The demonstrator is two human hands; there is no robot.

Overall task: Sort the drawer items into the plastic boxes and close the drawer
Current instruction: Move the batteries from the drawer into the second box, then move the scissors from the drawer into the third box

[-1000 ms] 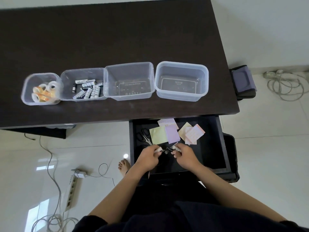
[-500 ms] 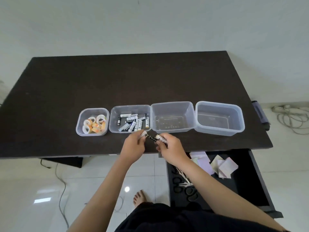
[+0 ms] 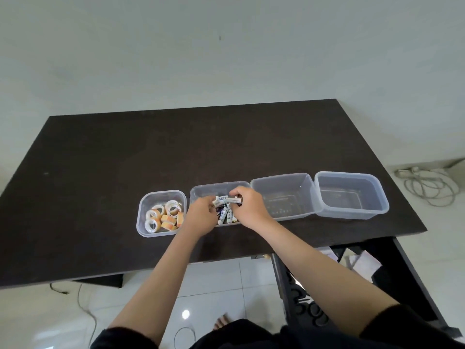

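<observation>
Four clear plastic boxes stand in a row on the dark table (image 3: 100, 159). The leftmost box (image 3: 161, 195) holds tape rolls (image 3: 163, 215). Both hands are over the second box (image 3: 201, 191), which holds several batteries (image 3: 224, 215). My left hand (image 3: 201, 217) and my right hand (image 3: 247, 207) each pinch batteries (image 3: 224, 200) just above that box. The third box (image 3: 281, 182) and fourth box (image 3: 352, 178) hold nothing. The open drawer (image 3: 407, 273) at lower right shows scissors (image 3: 302, 301) and paper notes (image 3: 357, 260), partly hidden by my right arm.
A coiled white cable (image 3: 427, 182) lies on the floor to the right of the table. Another cable (image 3: 85, 308) trails on the tiled floor below the table's left side. A bare foot (image 3: 221, 322) shows under the table edge.
Both hands rose from the drawer with batteries, crossed the table edge and now hover over the second box. The camera tilted up from the drawer to the table.
</observation>
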